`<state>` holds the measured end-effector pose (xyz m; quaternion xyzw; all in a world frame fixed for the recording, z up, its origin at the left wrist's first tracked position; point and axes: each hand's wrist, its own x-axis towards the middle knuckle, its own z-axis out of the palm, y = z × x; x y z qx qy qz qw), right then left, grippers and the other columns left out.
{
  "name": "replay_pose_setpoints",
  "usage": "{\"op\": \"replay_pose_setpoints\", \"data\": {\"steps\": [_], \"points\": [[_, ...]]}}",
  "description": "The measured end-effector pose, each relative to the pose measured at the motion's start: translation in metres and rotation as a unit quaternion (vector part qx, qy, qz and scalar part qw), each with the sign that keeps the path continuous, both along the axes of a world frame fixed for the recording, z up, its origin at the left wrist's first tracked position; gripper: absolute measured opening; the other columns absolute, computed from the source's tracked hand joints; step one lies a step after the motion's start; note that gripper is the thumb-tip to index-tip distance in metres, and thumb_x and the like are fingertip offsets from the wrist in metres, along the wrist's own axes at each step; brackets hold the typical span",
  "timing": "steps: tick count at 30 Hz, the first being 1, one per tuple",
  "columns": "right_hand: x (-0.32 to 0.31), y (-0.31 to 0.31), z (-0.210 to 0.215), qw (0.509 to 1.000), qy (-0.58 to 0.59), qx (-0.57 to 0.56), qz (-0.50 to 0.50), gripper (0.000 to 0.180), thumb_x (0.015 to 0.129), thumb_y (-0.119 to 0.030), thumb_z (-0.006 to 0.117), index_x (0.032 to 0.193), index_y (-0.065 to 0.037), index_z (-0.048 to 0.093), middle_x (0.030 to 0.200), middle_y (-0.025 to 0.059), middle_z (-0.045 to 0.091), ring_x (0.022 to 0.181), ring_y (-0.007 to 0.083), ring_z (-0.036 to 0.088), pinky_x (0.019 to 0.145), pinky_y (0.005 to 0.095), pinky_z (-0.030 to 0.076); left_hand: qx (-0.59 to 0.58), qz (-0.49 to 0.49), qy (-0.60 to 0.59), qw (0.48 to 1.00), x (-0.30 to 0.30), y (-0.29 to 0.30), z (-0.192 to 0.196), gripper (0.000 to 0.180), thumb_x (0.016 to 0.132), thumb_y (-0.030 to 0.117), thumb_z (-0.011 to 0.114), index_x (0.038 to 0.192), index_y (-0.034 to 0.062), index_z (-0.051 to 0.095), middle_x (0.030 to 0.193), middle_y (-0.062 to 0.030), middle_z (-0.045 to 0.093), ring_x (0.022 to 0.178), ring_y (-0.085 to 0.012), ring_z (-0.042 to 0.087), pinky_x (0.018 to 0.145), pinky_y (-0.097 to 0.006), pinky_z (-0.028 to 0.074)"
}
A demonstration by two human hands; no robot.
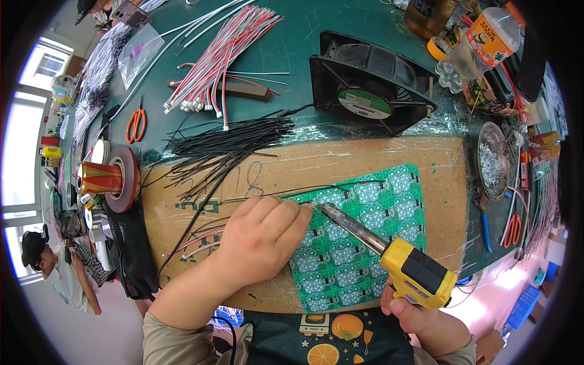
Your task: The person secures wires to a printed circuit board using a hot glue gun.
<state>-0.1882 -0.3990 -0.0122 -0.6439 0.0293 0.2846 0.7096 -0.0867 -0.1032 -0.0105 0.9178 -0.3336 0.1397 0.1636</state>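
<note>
A green circuit board panel (350, 277) with a grid of repeated white-printed units lies on the brown work board. My right hand (409, 311) is closed around a yellow and black soldering gun (420, 274). The gun's metal barrel slants to the upper left, its tip at the panel's upper left part. Right beside that tip, my left hand (261, 234) is closed in a pinch at the panel's edge. Thin wires run in under this hand from the left, and its fingertips pinch what looks like a wire; most of it is hidden. One black wire (340, 187) stretches across the panel's top.
Black wires (228, 143) lie in a pile beyond my left hand. Behind them are red and white connector wires (222, 58), orange scissors (137, 125) and a black fan (371, 85). A solder spool (125, 176) stands left; a metal dish (493, 158) sits right. Another person (61, 267) is at far left.
</note>
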Motion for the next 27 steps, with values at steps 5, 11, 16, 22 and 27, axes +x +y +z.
{"op": "replay_pose_setpoints", "data": {"steps": [5, 11, 16, 22, 27], "points": [[0.002, 0.001, -0.001, 0.999, -0.038, -0.005, 0.017, 0.051, 0.084, -0.020, 0.067, 0.123, 0.003, 0.045, 0.073, 0.0081, 0.055, 0.060, 0.0157, 0.053, 0.053, 0.0292, 0.048, 0.001, -0.001, -0.001, 1.000, 0.000, 0.000, 0.000, 0.030, 0.064, 0.003, 0.067, 0.094, 0.0051, 0.067, 0.084, -0.0025, 0.059, 0.069, -0.0171, 0.057, 0.060, -0.030, 0.045], [0.004, 0.004, -0.002, 0.995, -0.092, -0.017, 0.022, 0.056, 0.086, -0.020, 0.064, 0.131, 0.003, 0.040, 0.068, 0.0090, 0.054, 0.056, 0.0154, 0.053, 0.050, 0.0278, 0.046, 0.004, -0.002, 0.003, 1.000, -0.001, 0.000, 0.000, 0.030, 0.064, 0.003, 0.067, 0.094, 0.0050, 0.067, 0.085, -0.0027, 0.058, 0.070, -0.0173, 0.057, 0.060, -0.031, 0.045], [0.004, 0.000, -0.002, 0.996, -0.088, -0.008, 0.021, 0.057, 0.085, -0.023, 0.067, 0.127, 0.005, 0.042, 0.066, 0.0090, 0.054, 0.054, 0.0160, 0.052, 0.048, 0.0279, 0.045, 0.003, 0.000, 0.009, 1.000, -0.001, 0.000, 0.002, 0.031, 0.064, 0.004, 0.067, 0.095, 0.0050, 0.066, 0.085, -0.0027, 0.058, 0.070, -0.0176, 0.057, 0.061, -0.031, 0.046], [0.006, 0.003, 0.005, 0.999, -0.026, 0.009, -0.017, 0.058, 0.083, -0.024, 0.069, 0.126, 0.005, 0.043, 0.065, 0.0072, 0.052, 0.053, 0.0157, 0.050, 0.049, 0.0287, 0.044, 0.004, 0.005, 0.008, 1.000, -0.003, -0.001, 0.002, 0.031, 0.064, 0.004, 0.067, 0.095, 0.0055, 0.066, 0.085, -0.0028, 0.059, 0.071, -0.0179, 0.058, 0.062, -0.031, 0.046], [0.003, 0.002, 0.013, 0.997, -0.009, 0.042, -0.067, 0.060, 0.082, -0.027, 0.071, 0.126, 0.002, 0.044, 0.064, 0.0061, 0.050, 0.052, 0.0157, 0.049, 0.049, 0.0291, 0.044, -0.007, 0.000, 0.004, 1.000, 0.000, -0.005, 0.000, 0.030, 0.064, 0.004, 0.067, 0.095, 0.0057, 0.066, 0.084, -0.0032, 0.059, 0.070, -0.0189, 0.058, 0.062, -0.032, 0.046]]}}
